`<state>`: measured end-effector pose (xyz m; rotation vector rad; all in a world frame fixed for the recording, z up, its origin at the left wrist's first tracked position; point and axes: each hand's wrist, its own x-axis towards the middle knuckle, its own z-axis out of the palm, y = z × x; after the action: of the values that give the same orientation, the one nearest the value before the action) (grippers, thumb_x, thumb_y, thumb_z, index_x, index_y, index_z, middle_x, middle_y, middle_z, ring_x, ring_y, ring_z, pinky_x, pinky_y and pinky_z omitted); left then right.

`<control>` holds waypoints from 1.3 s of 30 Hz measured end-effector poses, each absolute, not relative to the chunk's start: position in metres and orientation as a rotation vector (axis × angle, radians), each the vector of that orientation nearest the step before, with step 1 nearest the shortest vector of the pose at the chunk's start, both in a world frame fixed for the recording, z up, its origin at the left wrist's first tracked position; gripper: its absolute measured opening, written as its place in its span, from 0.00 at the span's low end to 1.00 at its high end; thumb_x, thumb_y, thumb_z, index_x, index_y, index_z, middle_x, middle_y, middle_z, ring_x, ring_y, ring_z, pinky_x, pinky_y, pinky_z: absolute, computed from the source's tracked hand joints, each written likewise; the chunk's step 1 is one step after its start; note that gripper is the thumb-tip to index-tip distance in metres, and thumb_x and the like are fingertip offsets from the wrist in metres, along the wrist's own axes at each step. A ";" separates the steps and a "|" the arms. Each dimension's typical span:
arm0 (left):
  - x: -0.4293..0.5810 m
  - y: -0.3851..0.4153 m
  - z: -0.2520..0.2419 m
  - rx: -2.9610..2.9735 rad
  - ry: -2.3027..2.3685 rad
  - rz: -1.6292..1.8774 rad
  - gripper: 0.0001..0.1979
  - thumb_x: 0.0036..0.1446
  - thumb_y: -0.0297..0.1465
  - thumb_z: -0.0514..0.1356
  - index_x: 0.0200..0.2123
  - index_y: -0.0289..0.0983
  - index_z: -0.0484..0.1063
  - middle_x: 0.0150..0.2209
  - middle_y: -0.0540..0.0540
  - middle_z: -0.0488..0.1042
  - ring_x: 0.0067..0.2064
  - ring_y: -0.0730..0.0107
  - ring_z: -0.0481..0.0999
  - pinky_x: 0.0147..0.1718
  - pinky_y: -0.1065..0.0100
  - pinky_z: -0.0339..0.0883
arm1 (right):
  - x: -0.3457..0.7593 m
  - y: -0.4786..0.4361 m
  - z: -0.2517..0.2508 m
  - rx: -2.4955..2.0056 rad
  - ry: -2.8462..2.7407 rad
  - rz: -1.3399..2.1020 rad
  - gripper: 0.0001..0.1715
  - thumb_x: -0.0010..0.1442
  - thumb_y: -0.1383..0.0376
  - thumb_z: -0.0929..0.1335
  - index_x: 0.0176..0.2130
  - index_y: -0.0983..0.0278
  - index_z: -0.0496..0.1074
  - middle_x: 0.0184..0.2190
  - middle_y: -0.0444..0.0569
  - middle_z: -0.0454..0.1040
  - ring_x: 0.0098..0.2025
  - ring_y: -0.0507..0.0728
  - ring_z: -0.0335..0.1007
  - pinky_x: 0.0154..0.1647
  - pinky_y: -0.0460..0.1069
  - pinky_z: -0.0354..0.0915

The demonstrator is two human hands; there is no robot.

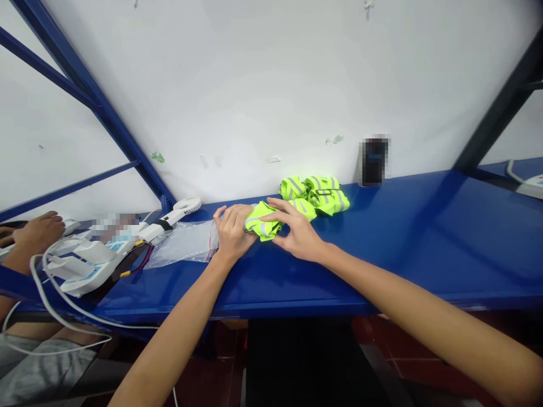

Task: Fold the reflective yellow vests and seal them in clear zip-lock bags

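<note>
Both hands at work over the blue desk [407, 243], left of its middle, between front and back edges. Held there: a rolled bundle of yellow-green fabric [268, 227] with pale grey bands. Left hand [234, 226] curls at the bundle's left end; fingertip contact on its far side hidden. Right hand [297, 229] holds it from the right, thumb low on the near side, fingers bent over the top, a narrow grip.

Behind and right of the hands, toward the back edge: more rolled bundles [330, 199], same fabric, grouped close together. Clear plastic bag [180, 243] lies flat just beside the left hand. White handheld fan [186, 206] beyond it, near the back edge. White power strip [91, 277] with plugs and cables toward the front-left corner. Dark object [373, 163], blurred, upright at the back edge, right of the bundles. Far left, another person's hand [40, 230].
</note>
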<state>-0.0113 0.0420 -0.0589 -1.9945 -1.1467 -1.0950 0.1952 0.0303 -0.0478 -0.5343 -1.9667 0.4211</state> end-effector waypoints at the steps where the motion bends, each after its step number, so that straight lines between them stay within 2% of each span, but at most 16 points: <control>1: -0.011 0.042 -0.059 -1.991 -1.160 -1.088 0.16 0.54 0.34 0.59 0.47 0.39 0.70 0.45 0.41 0.78 0.49 0.54 0.74 0.55 0.51 0.51 | 0.195 0.031 -0.048 -0.537 -1.973 0.415 0.21 0.51 0.73 0.70 0.46 0.60 0.74 0.60 0.57 0.64 0.62 0.64 0.62 0.60 0.62 0.61; 4: -0.008 0.041 -0.058 -1.996 -1.177 -1.062 0.18 0.54 0.36 0.60 0.48 0.39 0.70 0.44 0.41 0.77 0.47 0.54 0.74 0.54 0.52 0.51 | 0.196 0.033 -0.049 -0.528 -2.019 0.346 0.21 0.50 0.73 0.69 0.45 0.62 0.73 0.56 0.58 0.70 0.59 0.64 0.65 0.60 0.62 0.59; 9: -0.005 0.038 -0.057 -1.995 -1.211 -1.045 0.18 0.54 0.37 0.60 0.48 0.38 0.70 0.43 0.40 0.76 0.45 0.54 0.73 0.52 0.52 0.52 | 0.195 0.036 -0.052 -0.507 -2.075 0.181 0.19 0.51 0.71 0.70 0.44 0.62 0.71 0.54 0.57 0.72 0.56 0.65 0.67 0.58 0.63 0.60; 15: -0.003 0.036 -0.057 -2.012 -1.348 -1.016 0.29 0.49 0.36 0.62 0.55 0.37 0.66 0.45 0.38 0.73 0.47 0.51 0.71 0.50 0.51 0.53 | 0.197 0.034 -0.053 -0.571 -2.163 0.038 0.17 0.53 0.69 0.70 0.44 0.61 0.71 0.52 0.57 0.73 0.53 0.66 0.67 0.56 0.64 0.59; 17: -0.004 0.037 -0.058 -2.049 -1.327 -1.001 0.27 0.49 0.37 0.62 0.54 0.37 0.68 0.45 0.38 0.74 0.47 0.51 0.72 0.51 0.51 0.53 | 0.198 0.035 -0.053 -0.568 -2.187 0.022 0.18 0.53 0.69 0.70 0.45 0.61 0.71 0.52 0.57 0.73 0.53 0.66 0.67 0.56 0.63 0.59; 21: -0.009 0.038 -0.060 -2.195 -1.163 -0.961 0.17 0.55 0.38 0.60 0.47 0.39 0.72 0.44 0.41 0.77 0.47 0.56 0.74 0.56 0.51 0.49 | 0.200 0.037 -0.053 -0.505 -2.247 0.094 0.18 0.54 0.69 0.70 0.46 0.62 0.69 0.50 0.56 0.73 0.52 0.65 0.67 0.54 0.61 0.61; 24: -0.009 0.038 -0.060 -2.275 -1.102 -0.925 0.18 0.57 0.40 0.59 0.48 0.39 0.71 0.45 0.42 0.78 0.48 0.57 0.76 0.57 0.51 0.49 | 0.201 0.038 -0.054 -0.505 -2.246 0.199 0.17 0.55 0.68 0.69 0.47 0.61 0.69 0.48 0.55 0.74 0.50 0.63 0.68 0.52 0.59 0.63; 27: -0.008 0.037 -0.058 -2.319 -1.056 -0.901 0.20 0.55 0.43 0.60 0.48 0.40 0.71 0.45 0.42 0.79 0.47 0.57 0.77 0.57 0.51 0.51 | 0.199 0.038 -0.058 -0.535 -2.250 0.277 0.21 0.57 0.69 0.67 0.51 0.62 0.66 0.47 0.55 0.73 0.49 0.62 0.68 0.51 0.59 0.64; 31: -0.006 0.038 -0.057 -2.341 -0.958 -0.917 0.22 0.55 0.44 0.61 0.50 0.39 0.70 0.45 0.41 0.79 0.47 0.57 0.78 0.56 0.53 0.57 | 0.195 0.037 -0.062 -0.539 -2.218 0.354 0.25 0.58 0.75 0.63 0.54 0.63 0.65 0.51 0.55 0.69 0.52 0.60 0.66 0.54 0.57 0.64; 35: -0.004 0.040 -0.059 -2.361 -0.898 -1.007 0.25 0.55 0.45 0.62 0.51 0.36 0.69 0.46 0.38 0.78 0.48 0.58 0.77 0.49 0.58 0.66 | 0.191 0.037 -0.064 -0.577 -2.098 0.334 0.26 0.55 0.78 0.63 0.52 0.62 0.69 0.48 0.54 0.65 0.50 0.59 0.65 0.54 0.56 0.64; 39: -0.002 0.041 -0.061 -2.397 -0.983 -0.982 0.28 0.55 0.49 0.61 0.51 0.37 0.70 0.46 0.37 0.78 0.47 0.56 0.78 0.47 0.58 0.69 | 0.189 0.037 -0.062 -0.680 -2.068 0.342 0.24 0.52 0.78 0.64 0.46 0.62 0.73 0.40 0.50 0.67 0.42 0.57 0.66 0.46 0.52 0.66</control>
<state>-0.0016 0.0414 -0.0607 -2.3973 -0.9830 -0.9823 0.1886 0.0369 -0.0621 -0.6805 -2.0685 0.3416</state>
